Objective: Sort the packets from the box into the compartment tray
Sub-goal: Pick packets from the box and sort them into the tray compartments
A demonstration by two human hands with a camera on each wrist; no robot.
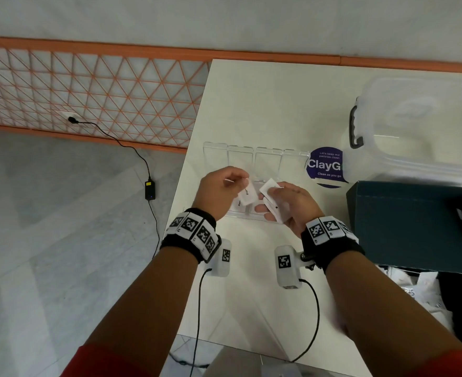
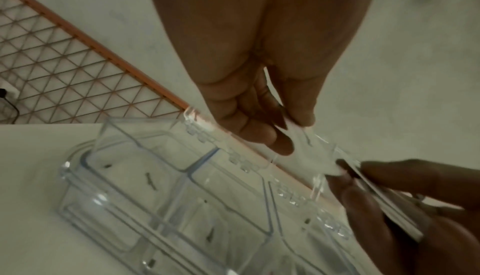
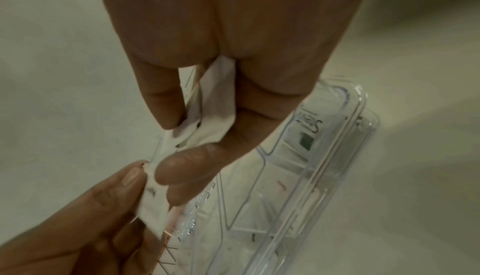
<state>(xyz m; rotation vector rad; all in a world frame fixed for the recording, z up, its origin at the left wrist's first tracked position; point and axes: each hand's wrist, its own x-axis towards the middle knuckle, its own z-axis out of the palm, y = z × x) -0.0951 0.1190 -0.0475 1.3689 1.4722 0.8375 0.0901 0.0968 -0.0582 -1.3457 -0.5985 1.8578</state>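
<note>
Hands over clear compartment tray [image 1: 254,156] on worktop [image 1: 265,104]: left hand [image 1: 219,191] pinches one white packet [image 1: 247,194], right hand [image 1: 292,205] grips several packets [image 1: 274,209]; dark box [image 1: 414,227] at right.

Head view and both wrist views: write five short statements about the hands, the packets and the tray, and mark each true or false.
1. The left hand pinches a white packet. True.
2. The right hand is empty. False: it holds several white packets.
3. The compartment tray is clear plastic with its lid open. True.
4. The dark box sits left of the tray. False: it sits to the tray's right.
5. Both hands rest flat on the table. False: they are raised over the tray's near edge, each with a grip on packets.
</note>
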